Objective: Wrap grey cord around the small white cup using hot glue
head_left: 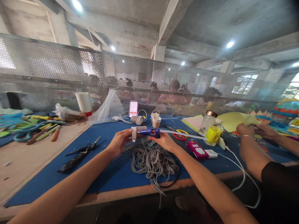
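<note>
My left hand (121, 141) is wrapped round a small cup (134, 133) with a white rim and a grey-brown side, tipped on its side above the blue mat. My right hand (164, 141) grips a blue glue gun (149, 133), whose nozzle points left at the cup's side. A long whitish glue stick (182, 134) reaches out behind the gun to the right. Below both hands lies a loose pile of grey cord (154, 161). Two similar cups stand or lie behind: one on its side (136, 120), one upright with a handle (155, 119).
Black-handled scissors (77, 157) lie on the left, red and yellow scissors (179, 135) on the right. A magenta box (197, 150), a white charger (211, 154) with cable and a yellow bottle (213, 133) stand further right. Another person's hands (246, 130) work at the far right.
</note>
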`<state>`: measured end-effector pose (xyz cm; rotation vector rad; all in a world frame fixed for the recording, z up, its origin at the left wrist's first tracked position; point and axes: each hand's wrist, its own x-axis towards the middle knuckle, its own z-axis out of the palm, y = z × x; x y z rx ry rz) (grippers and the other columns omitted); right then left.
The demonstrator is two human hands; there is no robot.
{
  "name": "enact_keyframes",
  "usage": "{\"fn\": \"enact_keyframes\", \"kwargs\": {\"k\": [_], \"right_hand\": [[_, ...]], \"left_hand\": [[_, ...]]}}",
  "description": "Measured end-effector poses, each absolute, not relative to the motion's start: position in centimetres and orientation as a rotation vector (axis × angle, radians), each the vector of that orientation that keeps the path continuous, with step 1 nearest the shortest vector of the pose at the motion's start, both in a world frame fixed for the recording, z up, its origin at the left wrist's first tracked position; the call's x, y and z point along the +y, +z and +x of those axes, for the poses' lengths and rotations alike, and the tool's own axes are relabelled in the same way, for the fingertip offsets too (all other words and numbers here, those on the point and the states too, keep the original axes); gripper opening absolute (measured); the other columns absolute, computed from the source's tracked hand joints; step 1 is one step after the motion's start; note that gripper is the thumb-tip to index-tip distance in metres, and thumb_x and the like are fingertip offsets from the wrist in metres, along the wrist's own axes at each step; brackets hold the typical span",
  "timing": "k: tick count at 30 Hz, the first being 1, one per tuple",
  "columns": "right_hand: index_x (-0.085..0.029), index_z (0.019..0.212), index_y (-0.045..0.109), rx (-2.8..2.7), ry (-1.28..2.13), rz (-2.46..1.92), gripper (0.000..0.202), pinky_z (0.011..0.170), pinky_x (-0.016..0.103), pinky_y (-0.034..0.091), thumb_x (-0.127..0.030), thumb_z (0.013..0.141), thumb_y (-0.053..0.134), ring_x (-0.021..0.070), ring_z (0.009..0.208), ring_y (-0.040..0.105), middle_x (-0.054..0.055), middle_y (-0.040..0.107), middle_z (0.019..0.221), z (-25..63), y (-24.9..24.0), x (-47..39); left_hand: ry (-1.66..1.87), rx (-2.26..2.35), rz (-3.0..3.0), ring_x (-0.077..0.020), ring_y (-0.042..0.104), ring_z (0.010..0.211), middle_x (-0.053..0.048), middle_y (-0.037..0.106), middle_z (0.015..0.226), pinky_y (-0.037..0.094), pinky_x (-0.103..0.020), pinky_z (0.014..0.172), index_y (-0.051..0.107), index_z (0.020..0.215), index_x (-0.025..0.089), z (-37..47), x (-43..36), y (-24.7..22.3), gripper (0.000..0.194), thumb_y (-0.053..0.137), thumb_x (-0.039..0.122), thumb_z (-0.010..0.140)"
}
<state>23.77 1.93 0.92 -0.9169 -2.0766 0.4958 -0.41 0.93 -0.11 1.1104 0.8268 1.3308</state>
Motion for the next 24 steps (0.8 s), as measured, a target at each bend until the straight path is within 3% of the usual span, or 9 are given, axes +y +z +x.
{"fn": "enact_keyframes", "kwargs": {"k": [17, 24], "right_hand": [[-0.016, 0.090, 0.066, -2.099, 0.414, -0.951, 0.038, 0.071, 0.026, 0.042, -0.052, 0.080, 0.059, 0.0179, 0.078, 0.057, 0.002, 0.065, 0.078, 23.77, 0.94, 2.04], [-0.016, 0.089, 0.065, -2.095, 0.418, -0.947, 0.040, 0.072, 0.026, 0.042, -0.054, 0.081, 0.058, 0.0174, 0.077, 0.057, 0.002, 0.065, 0.079, 23.83, 1.02, 2.03]], "left_hand": [[1.305, 0.822, 1.176, -0.0279, 0.063, 0.098, -0.014, 0.072, 0.100, 0.046, -0.038, 0.089, 0.072, 0.096, 0.011, -0.18, 0.68, 0.01, 0.036, 0.069, 0.040, 0.074], [1.290, 0.832, 1.175, -0.0260, 0.064, 0.094, -0.012, 0.073, 0.097, 0.046, -0.035, 0.087, 0.073, 0.095, 0.013, -0.22, 0.77, -0.06, 0.034, 0.070, 0.039, 0.074]]}}
